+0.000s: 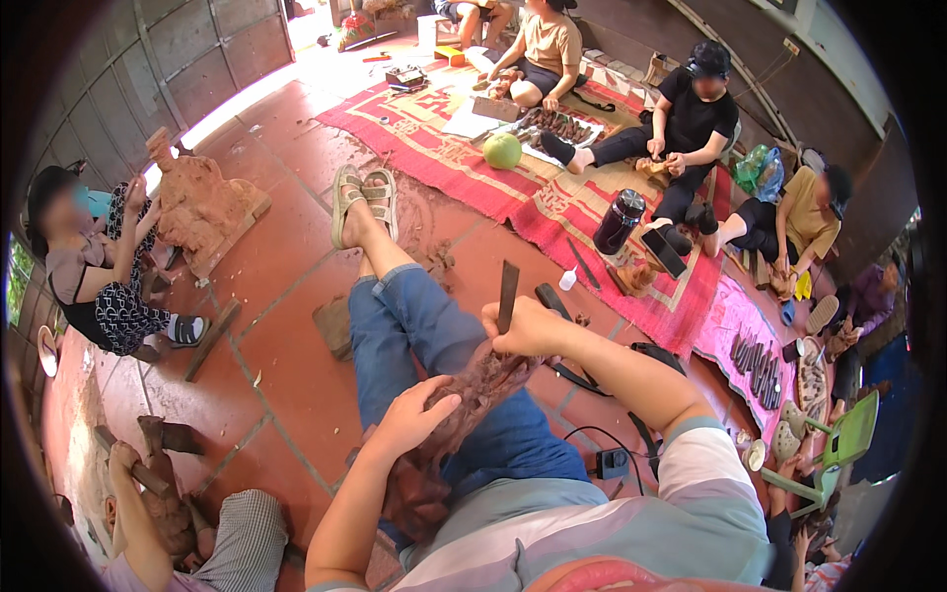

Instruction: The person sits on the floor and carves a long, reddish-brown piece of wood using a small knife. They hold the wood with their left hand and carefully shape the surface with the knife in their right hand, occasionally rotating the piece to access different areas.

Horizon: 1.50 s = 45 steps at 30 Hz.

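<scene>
A reddish-brown wood carving [419, 493] lies slantwise across my lap, its rough surface full of hollows and ridges. My left hand [412, 422] is closed over its near side, thumb on top. At the carving's upper right end is my right hand [523, 328], its fingers wrapped round a flat, dark bar-like tool [509, 286] that stands up out of the fist. Whether it is a file or a chisel I cannot tell. The tool's lower end is hidden behind the hand. My crossed legs in blue denim [414, 316] stretch out beyond the carving.
A thermos [619, 221] and a green round fruit [502, 151] stand on the red patterned mat [464, 187]. Other people work around me. Rows of dark tools [756, 373] lie on a pink cloth. A wood block [333, 328] sits left of my legs; a large carving [202, 202] stands farther left.
</scene>
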Motion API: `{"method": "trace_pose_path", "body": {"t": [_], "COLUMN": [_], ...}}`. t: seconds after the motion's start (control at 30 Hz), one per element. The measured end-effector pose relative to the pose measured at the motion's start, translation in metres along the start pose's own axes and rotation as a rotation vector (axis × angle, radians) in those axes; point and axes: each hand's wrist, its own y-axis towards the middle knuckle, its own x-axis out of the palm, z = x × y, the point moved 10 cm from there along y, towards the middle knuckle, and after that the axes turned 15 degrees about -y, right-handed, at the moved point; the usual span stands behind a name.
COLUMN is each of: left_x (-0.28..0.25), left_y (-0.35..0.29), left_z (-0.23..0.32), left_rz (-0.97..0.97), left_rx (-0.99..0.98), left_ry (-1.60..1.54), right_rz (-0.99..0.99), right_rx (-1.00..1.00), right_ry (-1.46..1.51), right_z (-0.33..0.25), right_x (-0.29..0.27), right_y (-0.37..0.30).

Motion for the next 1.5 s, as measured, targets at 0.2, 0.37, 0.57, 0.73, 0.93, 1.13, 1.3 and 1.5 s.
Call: {"method": "trace_pose_path", "body": {"t": [0.2,0.37,0.57,0.73,0.93,1.13,1.3,1.5], "left_x": [0.002,0.003,-0.001,0.002,0.004,-0.004,0.000,-0.001], "left_y": [-0.004,-0.002,-0.006,-0.003,0.000,-0.006,-0.002,-0.006], "left_z": [0.009,0.006,0.012,0.009,0.008,0.012,0.003,0.007], "left_rz": [0.007,-0.008,0.001,-0.014,-0.017,0.045,0.029,0.024], "left_rx": [-0.026,-0.003,-0.016,0.019,0.015,0.028,0.061,-0.036], "left_ry": [0.021,0.038,-0.013,0.031,0.002,0.021,0.008,-0.049], "right_rz": [-0.053,-0.126,-0.071,-0.096,-0.008,-0.044,-0.011,-0.079], "right_rx": [-0.008,0.034,0.011,0.167,0.024,0.102,0.063,0.128], "right_ry": [-0.019,0.069,0.010,0.150,-0.044,0.101,0.081,0.118], "right_z": [-0.006,0.000,-0.010,0.022,-0.002,0.001,0.013,0.008], "right_x": [0.006,0.004,0.000,-0.001,0.005,-0.001,0.012,0.004], "right_y": [-0.007,-0.001,-0.007,-0.001,-0.011,-0.008,-0.004,-0.008]}}
